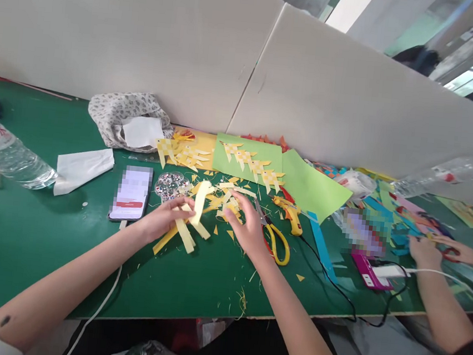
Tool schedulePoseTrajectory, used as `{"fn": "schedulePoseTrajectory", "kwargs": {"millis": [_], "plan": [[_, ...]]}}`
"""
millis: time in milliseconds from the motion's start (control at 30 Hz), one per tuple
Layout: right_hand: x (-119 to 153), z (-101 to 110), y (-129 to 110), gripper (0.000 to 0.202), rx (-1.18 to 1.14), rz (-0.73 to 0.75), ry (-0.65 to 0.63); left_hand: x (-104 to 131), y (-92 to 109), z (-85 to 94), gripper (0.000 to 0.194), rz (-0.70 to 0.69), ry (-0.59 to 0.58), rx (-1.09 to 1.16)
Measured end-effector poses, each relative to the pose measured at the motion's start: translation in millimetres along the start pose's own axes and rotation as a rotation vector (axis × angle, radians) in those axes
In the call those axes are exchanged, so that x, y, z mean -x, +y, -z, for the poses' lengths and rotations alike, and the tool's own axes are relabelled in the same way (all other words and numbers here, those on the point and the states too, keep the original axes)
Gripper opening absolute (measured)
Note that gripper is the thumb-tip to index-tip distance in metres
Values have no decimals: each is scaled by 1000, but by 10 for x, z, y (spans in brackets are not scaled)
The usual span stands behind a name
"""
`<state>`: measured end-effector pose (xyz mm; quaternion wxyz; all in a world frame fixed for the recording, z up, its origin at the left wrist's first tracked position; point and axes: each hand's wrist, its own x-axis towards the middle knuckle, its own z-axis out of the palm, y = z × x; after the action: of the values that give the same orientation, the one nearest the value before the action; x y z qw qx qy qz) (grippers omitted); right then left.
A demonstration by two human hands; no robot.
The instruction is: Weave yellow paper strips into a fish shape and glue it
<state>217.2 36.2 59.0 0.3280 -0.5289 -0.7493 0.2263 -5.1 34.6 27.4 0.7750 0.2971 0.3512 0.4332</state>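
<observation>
My left hand (168, 215) is closed on several pale yellow paper strips (185, 236), woven or folded together, with one strip (201, 199) standing up from the fingers. My right hand (249, 223) is held just to the right, thumb and forefinger apart, over a heap of yellow paper scraps (219, 201). Whether its fingertips touch a scrap is hard to tell. Beside that hand lie scissors (279, 245) with yellow handles and a yellow glue gun (293, 215). Behind, woven yellow paper fish (246, 160) rest on a light green sheet (228, 171).
A phone (131, 192), a round case of small beads (172, 187), a patterned pouch (127, 119) and a water bottle (9, 147) stand left. Rightward are a blue strip (322, 247), a magenta power strip (372, 272), cables and a co-worker's hands (427, 254). A white partition (169, 48) rises behind.
</observation>
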Motion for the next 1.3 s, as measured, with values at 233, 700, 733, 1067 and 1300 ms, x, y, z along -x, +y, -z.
{"fn": "schedulePoseTrajectory", "kwargs": {"millis": [233, 700, 733, 1067, 1300], "plan": [[252, -230, -56, 46, -118, -80, -71, 78, -100, -170, 27, -97, -55, -428], [281, -379, 47, 36, 29, 138, 162, 102, -131, -64, 27, -565, -122, -670], [257, -374, 16, 38, 36, 171, 166, 99, -134, -65, 27, -585, -115, -649], [-140, -523, -141, 16, -182, 106, 55, 52, -117, -51, 28, -582, -85, -393], [-121, -496, -205, 13, -245, -4, 13, 27, -85, -35, 35, -523, 63, -409]]}}
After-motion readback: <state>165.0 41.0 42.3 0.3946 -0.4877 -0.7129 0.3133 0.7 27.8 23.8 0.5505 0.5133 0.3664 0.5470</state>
